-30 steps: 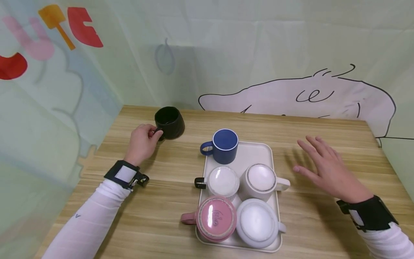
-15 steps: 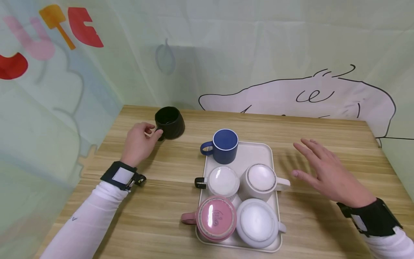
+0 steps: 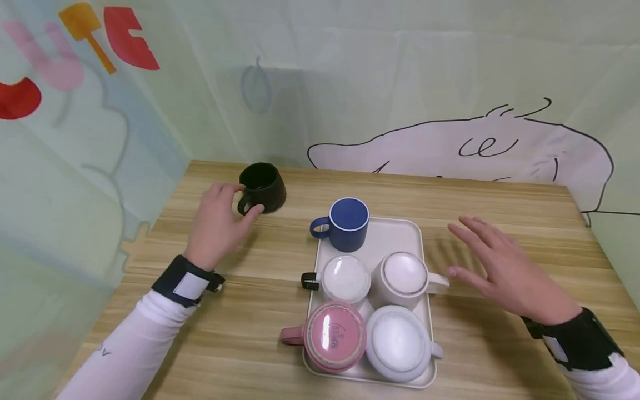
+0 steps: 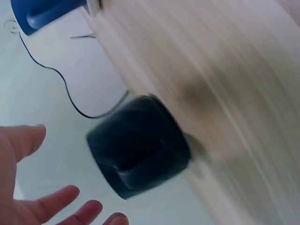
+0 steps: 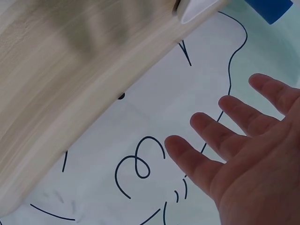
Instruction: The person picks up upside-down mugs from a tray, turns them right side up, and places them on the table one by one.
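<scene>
A black mug [image 3: 265,191] stands upright at the back left of the table, its handle turned toward my left hand [image 3: 216,225]. That hand is spread beside the handle, thumb and fingers apart; the left wrist view shows a gap between the fingertips [image 4: 70,191] and the black mug [image 4: 138,147]. My right hand [image 3: 502,266] hovers over the table right of the tray, its fingers extended and holding nothing. A blue mug [image 3: 348,225], mouth up, is at the tray's back left corner, with its handle pointing left.
The cream tray [image 3: 395,230] also carries upside-down mugs: a white one with a black handle [image 3: 345,279], a ribbed white one [image 3: 404,275], a pink one [image 3: 335,339] and a pale one [image 3: 398,343]. A printed curtain [image 3: 380,83] hangs behind the wooden table [image 3: 240,311].
My left hand has loosened from the black mug's handle, with thumb and fingers spreading apart. The black mug stays in place. My right hand has drifted slightly left.
</scene>
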Demonstrator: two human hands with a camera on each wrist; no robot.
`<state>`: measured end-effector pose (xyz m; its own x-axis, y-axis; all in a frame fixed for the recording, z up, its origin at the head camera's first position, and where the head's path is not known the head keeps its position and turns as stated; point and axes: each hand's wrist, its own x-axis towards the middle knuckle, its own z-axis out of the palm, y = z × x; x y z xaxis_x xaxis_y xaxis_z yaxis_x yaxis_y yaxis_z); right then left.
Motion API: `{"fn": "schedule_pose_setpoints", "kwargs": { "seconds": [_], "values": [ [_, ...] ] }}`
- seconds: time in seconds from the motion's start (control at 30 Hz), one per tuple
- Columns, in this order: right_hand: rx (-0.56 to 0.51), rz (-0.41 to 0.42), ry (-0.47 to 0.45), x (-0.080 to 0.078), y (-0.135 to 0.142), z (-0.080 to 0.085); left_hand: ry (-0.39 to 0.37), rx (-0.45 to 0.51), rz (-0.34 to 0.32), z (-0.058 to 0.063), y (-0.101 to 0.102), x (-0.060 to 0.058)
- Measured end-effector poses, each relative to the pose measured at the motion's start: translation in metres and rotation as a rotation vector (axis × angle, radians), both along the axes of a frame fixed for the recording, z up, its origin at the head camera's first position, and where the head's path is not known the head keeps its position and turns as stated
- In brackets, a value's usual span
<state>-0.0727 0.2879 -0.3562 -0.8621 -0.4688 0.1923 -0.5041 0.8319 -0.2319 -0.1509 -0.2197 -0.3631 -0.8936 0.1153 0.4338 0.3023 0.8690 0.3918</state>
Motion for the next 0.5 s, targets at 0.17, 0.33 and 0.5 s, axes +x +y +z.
{"fn": "schedule_pose_setpoints", "kwargs": {
  "seconds": [0.17,0.33,0.5],
  "values": [
    [0.008,0.019,0.015,0.004,-0.005,0.003,0.024,-0.070,-0.089,0.007,0.013,0.010],
    [0.003,0.050,0.016,0.009,-0.011,0.005,0.031,-0.108,-0.202,0.016,0.027,0.021],
    [0.007,0.074,0.016,0.013,-0.017,0.007,0.056,-0.151,-0.305,0.018,0.035,0.030]
  ]
}}
